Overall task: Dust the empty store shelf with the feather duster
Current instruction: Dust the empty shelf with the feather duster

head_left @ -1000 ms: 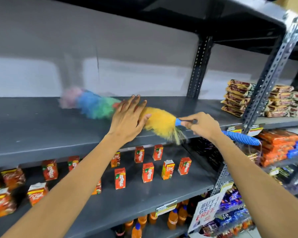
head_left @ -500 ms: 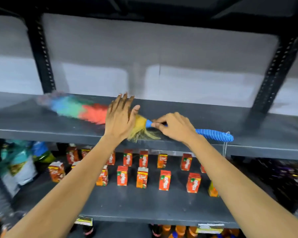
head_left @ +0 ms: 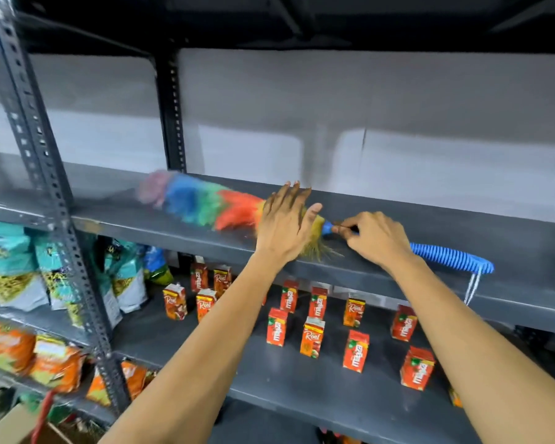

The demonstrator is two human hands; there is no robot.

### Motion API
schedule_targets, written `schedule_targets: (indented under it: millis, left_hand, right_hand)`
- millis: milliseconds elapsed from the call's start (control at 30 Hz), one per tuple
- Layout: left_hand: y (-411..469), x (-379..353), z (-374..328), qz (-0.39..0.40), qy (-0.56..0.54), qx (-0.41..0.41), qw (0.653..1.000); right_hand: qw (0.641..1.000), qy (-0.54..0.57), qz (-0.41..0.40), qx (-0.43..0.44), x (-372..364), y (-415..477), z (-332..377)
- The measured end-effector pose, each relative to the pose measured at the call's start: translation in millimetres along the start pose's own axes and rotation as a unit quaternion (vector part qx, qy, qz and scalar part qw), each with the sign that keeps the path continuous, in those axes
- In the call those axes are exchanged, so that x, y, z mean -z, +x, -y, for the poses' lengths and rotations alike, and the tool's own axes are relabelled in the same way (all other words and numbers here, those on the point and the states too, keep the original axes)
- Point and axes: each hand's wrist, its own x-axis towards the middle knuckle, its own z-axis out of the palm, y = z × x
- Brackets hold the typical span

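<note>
1. A dark grey metal shelf (head_left: 430, 219) ran across the middle of the view, its surface bare apart from a feather duster (head_left: 205, 206) lying along it.
2. The duster's fluffy head — pink at the tip, then blue, green, red and yellow — pointed toward 9 o'clock; its tip was blurred.
3. The left hand (head_left: 284, 224) lay flat and open on the yellow end of the head, fingers spread and pointing toward 12 o'clock, pressing the feathers against the shelf.
4. The right hand (head_left: 374, 237), just at 3 o'clock of the left, was closed around the thin neck of the handle, pinching it where it met the feathers.
5. The ribbed blue handle (head_left: 452, 257) stuck out past the right wrist toward 4 o'clock, with a white cord loop (head_left: 471, 288) dangling over the shelf's front edge.
6. On the shelf below, at 6 o'clock, stood small red juice cartons (head_left: 311, 336) — upright and set apart from one another.
7. At 8 o'clock, beyond a perforated upright post (head_left: 61, 219), teal snack bags (head_left: 10, 261) were stacked.
</note>
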Motion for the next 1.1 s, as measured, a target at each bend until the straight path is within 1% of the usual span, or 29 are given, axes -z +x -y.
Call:
schedule_targets:
  millis: [67,133,200,333,400,467,533,633,767,867,933,1033,1100]
  left_hand:
    - [0.5,-0.7,1.9,0.002,0.009,-0.004,1.0]
    - [0.3,-2.5,1.8,0.006,0.021,-0.015,1.0]
    - [1.1,-3.3,1.5,0.011,0.031,-0.025,0.999]
    - [1.2,-3.5,-1.2,0.008,0.049,-0.038,0.998]
    - [3.0,-6.4,-9.2,0.005,0.037,-0.044,0.998]
    - [6.4,-19.4,-36.4,0.037,0.022,-0.073,0.996]
    - [10.3,-25.0,-50.0,0.043,0.033,-0.093,0.994]
    - [14.8,-39.8,-84.4,0.061,0.006,-0.128,0.99]
    - [7.5,-64.1,-137.6,0.101,-0.027,-0.204,0.973]
    - [0.6,-75.4,-151.7,0.118,-0.028,-0.246,0.962]
    - [0.6,-78.1,-150.8,0.129,-0.024,-0.244,0.961]
    - [1.9,-77.6,-146.4,0.145,-0.039,-0.211,0.966]
    - [0.9,-77.1,-147.5,0.155,-0.04,-0.215,0.963]
  right_hand:
    - [1.0,0.002,0.007,0.018,-1.4,0.7,1.3]
    - [0.999,0.021,0.031,0.023,1.8,-4.5,-3.6]
    - [0.999,0.027,0.036,0.004,7.0,-11.5,-16.6]
    - [0.999,-0.005,0.027,-0.036,17.1,-21.7,-35.1]
    - [0.999,-0.017,0.029,-0.035,20.0,-28.9,-42.3]
    - [0.998,-0.029,0.022,-0.049,29.5,-45.2,-62.4]
    - [0.998,-0.029,0.013,-0.063,35.0,-52.7,-68.2]
    - [0.991,-0.067,0.005,-0.118,42.9,-70.3,-89.7]
    - [0.967,-0.106,-0.011,-0.231,68.8,-116.6,-138.5]
    - [0.944,-0.135,-0.025,-0.301,102.0,-160.7,-173.5]
    - [0.924,-0.164,-0.03,-0.345,122.7,-190.2,-196.8]
    - [0.886,-0.201,-0.048,-0.415,143.0,-226.0,-223.3]
    - [0.865,-0.208,-0.06,-0.453,148.3,-241.6,-232.0]
